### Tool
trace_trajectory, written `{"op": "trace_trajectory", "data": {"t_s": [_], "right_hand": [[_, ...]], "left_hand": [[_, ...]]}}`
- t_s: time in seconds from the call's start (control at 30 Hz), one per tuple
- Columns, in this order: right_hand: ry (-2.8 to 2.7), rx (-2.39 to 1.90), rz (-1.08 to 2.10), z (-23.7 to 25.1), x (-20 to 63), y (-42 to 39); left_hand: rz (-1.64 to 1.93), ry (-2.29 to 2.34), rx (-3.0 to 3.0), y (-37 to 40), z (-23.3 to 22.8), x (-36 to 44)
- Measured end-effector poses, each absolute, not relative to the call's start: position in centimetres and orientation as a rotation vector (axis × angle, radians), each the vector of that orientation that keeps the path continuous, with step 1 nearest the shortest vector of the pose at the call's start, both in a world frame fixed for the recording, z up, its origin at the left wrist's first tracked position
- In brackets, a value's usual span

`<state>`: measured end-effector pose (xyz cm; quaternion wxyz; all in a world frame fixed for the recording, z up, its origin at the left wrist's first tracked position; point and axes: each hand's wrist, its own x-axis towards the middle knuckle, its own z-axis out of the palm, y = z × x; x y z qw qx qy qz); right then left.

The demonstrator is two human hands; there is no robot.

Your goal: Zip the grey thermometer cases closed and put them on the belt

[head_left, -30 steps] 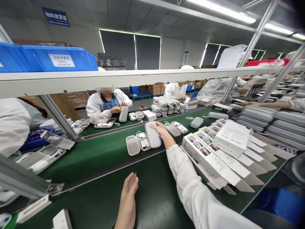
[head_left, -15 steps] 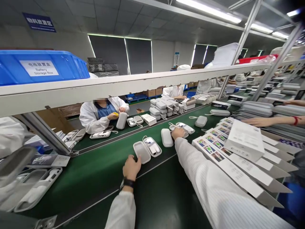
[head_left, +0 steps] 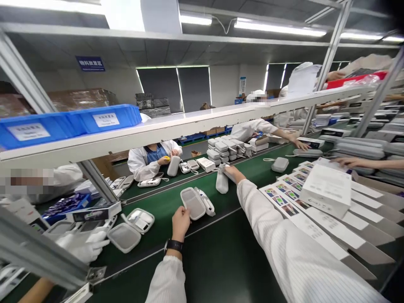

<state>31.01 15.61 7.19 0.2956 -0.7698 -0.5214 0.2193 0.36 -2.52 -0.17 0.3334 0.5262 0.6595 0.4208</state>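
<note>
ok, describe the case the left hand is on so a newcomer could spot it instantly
Start at the green conveyor belt running across the bench. At its near edge, the left hand grips a grey case. Unlike the open case lying flat to its left, its lid is half raised.

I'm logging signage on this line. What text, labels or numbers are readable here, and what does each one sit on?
None reads clearly.
Blue hanging sign: white characters, blurred.
White labels on the blue bins: two lines of print, too small.
Wall poster: illegible.
Flat white boxes beside the right hand: colour pictures, print too small.
Open grey case at the left hand: no text visible.
</note>
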Motion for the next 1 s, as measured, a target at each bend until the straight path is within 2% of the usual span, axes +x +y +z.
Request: {"op": "trace_trajectory", "data": {"t_s": [0.13,0.37,0.5,0.57,0.63,0.7,0.8,1.0], "right_hand": [[-1.503,-2.013,0.652,8.6,29.3,13.4],[-1.587,-1.876,0.327,12.8,27.5,8.8],[-1.715,-1.622,0.233,13.5,23.1,3.1],[-1.794,-1.470,0.222,12.7,20.0,-1.0],[-1.867,-1.221,0.231,11.5,17.0,-5.3],[-1.897,-1.033,0.271,10.0,14.7,-9.1],[-1.951,-0.900,0.388,8.2,12.4,-13.3],[-2.121,-0.695,0.630,6.7,10.9,-17.7]], "left_hand": [[1.145,1.674,1.337,-6.8,0.8,-0.9],[0.984,1.593,1.352,-18.0,-0.2,-3.3],[0.715,2.045,1.671,-23.1,0.7,-5.0],[0.820,2.180,1.722,-23.5,1.6,-4.8],[1.118,1.949,1.598,-22.5,2.3,-3.8],[1.360,1.509,1.361,-20.8,2.5,-2.1],[1.545,1.019,0.970,-18.8,1.5,0.6],[1.803,0.650,0.457,-19.4,-0.7,2.3]]}}
